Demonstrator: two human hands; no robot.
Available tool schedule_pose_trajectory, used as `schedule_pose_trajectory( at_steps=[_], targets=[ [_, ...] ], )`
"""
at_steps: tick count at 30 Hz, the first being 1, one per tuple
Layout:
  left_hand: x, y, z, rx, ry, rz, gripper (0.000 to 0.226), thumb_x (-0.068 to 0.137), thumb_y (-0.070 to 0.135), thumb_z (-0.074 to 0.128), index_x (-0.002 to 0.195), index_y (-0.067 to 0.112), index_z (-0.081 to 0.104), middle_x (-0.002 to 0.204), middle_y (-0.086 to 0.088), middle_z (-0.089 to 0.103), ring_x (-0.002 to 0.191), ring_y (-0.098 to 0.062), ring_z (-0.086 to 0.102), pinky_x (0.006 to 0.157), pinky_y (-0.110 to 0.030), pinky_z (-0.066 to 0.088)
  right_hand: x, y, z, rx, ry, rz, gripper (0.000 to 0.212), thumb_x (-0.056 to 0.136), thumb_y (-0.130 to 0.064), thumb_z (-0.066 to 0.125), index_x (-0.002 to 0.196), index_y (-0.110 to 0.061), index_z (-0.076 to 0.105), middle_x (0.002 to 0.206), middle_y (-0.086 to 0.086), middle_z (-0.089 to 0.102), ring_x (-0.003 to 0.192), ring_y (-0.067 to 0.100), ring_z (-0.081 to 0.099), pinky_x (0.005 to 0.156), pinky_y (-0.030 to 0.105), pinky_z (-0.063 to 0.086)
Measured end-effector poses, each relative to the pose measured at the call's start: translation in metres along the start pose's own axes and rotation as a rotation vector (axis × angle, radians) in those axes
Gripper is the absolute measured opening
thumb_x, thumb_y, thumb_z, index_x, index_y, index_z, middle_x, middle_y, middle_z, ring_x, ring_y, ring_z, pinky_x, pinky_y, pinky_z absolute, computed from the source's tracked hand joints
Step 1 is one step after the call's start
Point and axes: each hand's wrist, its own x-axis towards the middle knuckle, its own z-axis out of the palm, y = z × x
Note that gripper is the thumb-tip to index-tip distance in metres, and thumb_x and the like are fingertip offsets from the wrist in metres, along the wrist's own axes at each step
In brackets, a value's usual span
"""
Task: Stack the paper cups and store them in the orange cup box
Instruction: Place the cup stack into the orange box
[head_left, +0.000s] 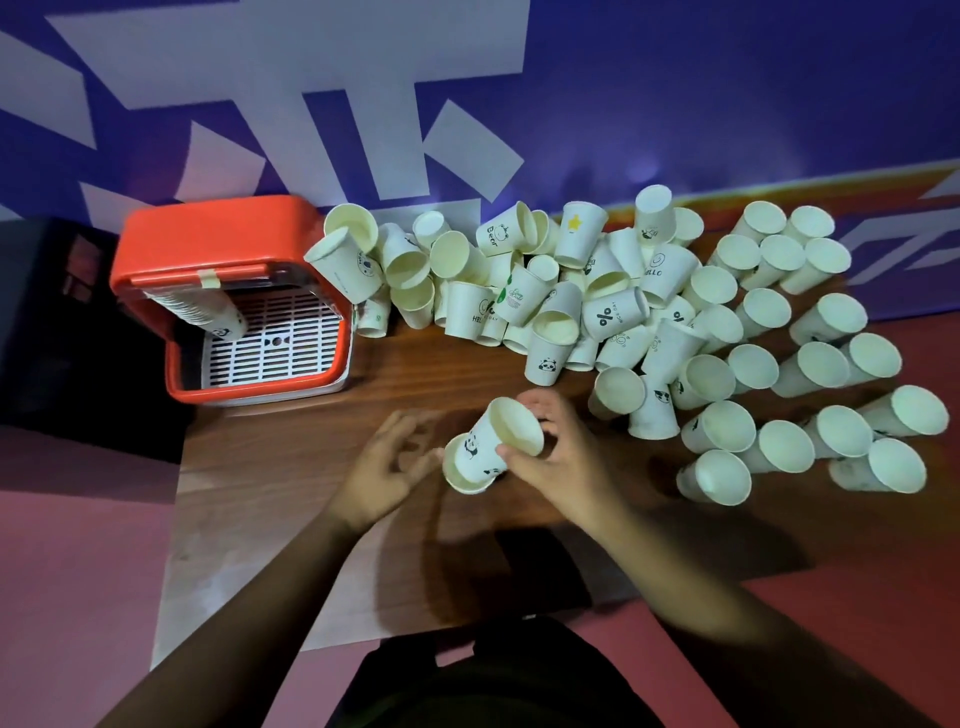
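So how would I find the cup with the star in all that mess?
Start at the orange box on the left, then follow the jumbled heap of paper cups rightward along the blue wall. About midway, at the heap's back edge, sits the star cup: the only one with a yellow star, while its neighbours show black prints.

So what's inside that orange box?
A stack of nested paper cups lies at the left on a white slotted tray. The orange box hides the stack's far end.
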Motion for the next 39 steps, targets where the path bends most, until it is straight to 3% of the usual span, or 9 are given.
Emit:
schedule_pose_trajectory(
  at_steps=[5, 10, 13, 19, 22, 27, 31, 34, 39],
  targets=[
    [-0.005, 0.009, -0.005, -0.276, -0.099, -0.095, 0.045, 0.088, 0.027, 0.073, 0.132, 0.03, 0.064, 0.132, 0.006, 0.06, 0.119, -0.011, 0.062, 0.097, -0.022, 0.051, -0.007, 0.005, 0.02, -0.296, -0.157, -0.093, 0.08, 0.071, -0.031, 0.081, 0.14, -0.03, 0.041, 0.134, -0.009, 0.045, 0.127, 0.01, 0.042, 0.101, 0.028, 0.04],
    [-0.008, -0.007, 0.006, -0.05, -0.136, -0.057, 0.044, 0.088, 0.026, 0.075, 0.127, 0.04, 0.06, 0.124, 0.029, 0.058, 0.116, 0.006, 0.056, 0.093, -0.018, 0.049, -0.004, 0.022, 0.037, -0.465, -0.282, -0.107, 0.085, 0.077, -0.034, 0.077, 0.148, -0.028, 0.03, 0.144, -0.004, 0.04, 0.133, 0.017, 0.039, 0.107, 0.032, 0.039],
    [-0.012, -0.019, 0.013, 0.052, -0.171, -0.049, 0.056, 0.089, 0.022, 0.075, 0.139, 0.034, 0.053, 0.125, 0.024, 0.056, 0.115, 0.011, 0.051, 0.095, -0.012, 0.043, -0.005, 0.036, 0.044, -0.539, -0.362, -0.131, 0.086, 0.08, -0.031, 0.076, 0.151, -0.027, 0.027, 0.147, -0.004, 0.04, 0.136, 0.015, 0.038, 0.107, 0.028, 0.036],
    [-0.01, -0.025, 0.014, 0.141, -0.173, -0.017, 0.054, 0.087, 0.036, 0.073, 0.139, 0.031, 0.057, 0.124, 0.012, 0.06, 0.113, -0.001, 0.054, 0.092, -0.015, 0.045, -0.01, 0.051, 0.047, -0.477, -0.328, -0.121, 0.084, 0.078, -0.039, 0.076, 0.149, -0.021, 0.033, 0.149, -0.002, 0.04, 0.139, 0.015, 0.035, 0.114, 0.031, 0.032],
    [0.0, -0.014, 0.009, 0.147, -0.125, -0.033, 0.039, 0.087, 0.038, 0.068, 0.125, 0.035, 0.061, 0.117, 0.007, 0.057, 0.105, -0.009, 0.059, 0.087, -0.02, 0.051, -0.009, 0.058, 0.024, -0.415, -0.111, -0.059, 0.064, 0.082, -0.052, 0.061, 0.136, -0.019, 0.049, 0.137, -0.001, 0.045, 0.126, 0.017, 0.048, 0.102, 0.033, 0.044],
    [0.042, 0.02, 0.02, 0.259, -0.097, 0.035, 0.023, 0.092, 0.023, 0.07, 0.115, 0.023, 0.064, 0.109, 0.0, 0.055, 0.098, -0.017, 0.058, 0.083, -0.026, 0.048, 0.014, 0.087, -0.047, -0.591, 0.212, 0.087, 0.034, 0.085, -0.022, 0.067, 0.113, -0.005, 0.06, 0.115, 0.018, 0.053, 0.101, 0.036, 0.06, 0.086, 0.044, 0.053],
    [0.089, 0.053, 0.052, 0.348, -0.095, 0.048, 0.031, 0.091, 0.018, 0.07, 0.119, 0.008, 0.063, 0.109, -0.004, 0.054, 0.103, -0.02, 0.056, 0.084, -0.019, 0.037, 0.032, 0.094, -0.075, -0.718, 0.227, 0.204, 0.036, 0.085, -0.018, 0.066, 0.119, -0.005, 0.062, 0.113, 0.022, 0.058, 0.096, 0.04, 0.062, 0.077, 0.043, 0.053],
    [0.126, 0.071, 0.073, 0.36, -0.013, -0.02, 0.045, 0.089, 0.025, 0.072, 0.127, 0.004, 0.058, 0.124, -0.015, 0.055, 0.116, -0.027, 0.053, 0.098, -0.027, 0.038, 0.043, 0.097, -0.078, -0.8, 0.128, 0.25, 0.038, 0.09, -0.024, 0.061, 0.126, -0.01, 0.058, 0.12, 0.016, 0.054, 0.106, 0.035, 0.059, 0.081, 0.041, 0.05],
    [0.179, 0.095, 0.098, 0.362, 0.088, -0.23, 0.078, 0.089, 0.048, 0.07, 0.14, -0.002, 0.04, 0.137, -0.025, 0.046, 0.13, -0.036, 0.044, 0.106, -0.039, 0.035, 0.053, 0.109, -0.08, -0.866, 0.109, 0.284, 0.022, 0.091, -0.019, 0.057, 0.11, -0.009, 0.063, 0.113, 0.012, 0.053, 0.102, 0.031, 0.06, 0.076, 0.037, 0.048]
  ],
)
